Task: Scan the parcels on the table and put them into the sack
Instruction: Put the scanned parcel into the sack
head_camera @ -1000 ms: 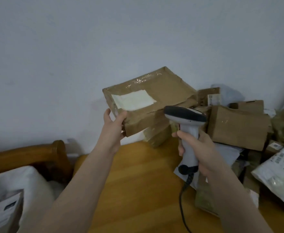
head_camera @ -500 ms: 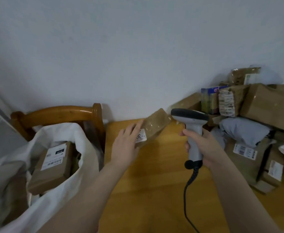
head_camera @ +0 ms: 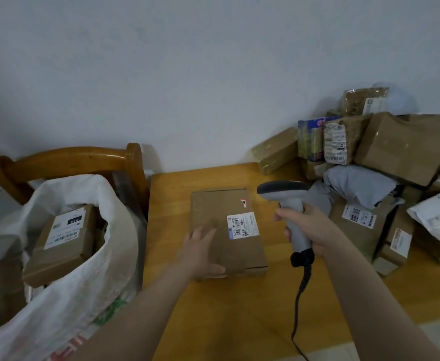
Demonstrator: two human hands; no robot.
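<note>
A flat brown cardboard parcel (head_camera: 213,209) lies on the wooden table (head_camera: 239,313) with its white barcode label (head_camera: 243,225) facing up. My left hand (head_camera: 200,248) lies flat on the parcel's near left part, fingers straight and thumb along the near edge. My right hand (head_camera: 310,227) grips the handle of a grey barcode scanner (head_camera: 282,190). The scanner's head points left, just right of the parcel's far right corner. The white sack (head_camera: 83,282) stands open left of the table with a labelled brown box (head_camera: 62,238) inside.
A pile of several parcels (head_camera: 395,152), boxes and plastic mailers, fills the table's right side against the wall. A wooden chair (head_camera: 70,157) stands behind the sack. The scanner's black cable (head_camera: 298,308) hangs down over the table's near edge.
My left hand brought the parcel down from the air, turned it label up and laid it on the table. The view swung left and down, so the sack shows. The scanner stayed in my right hand.
</note>
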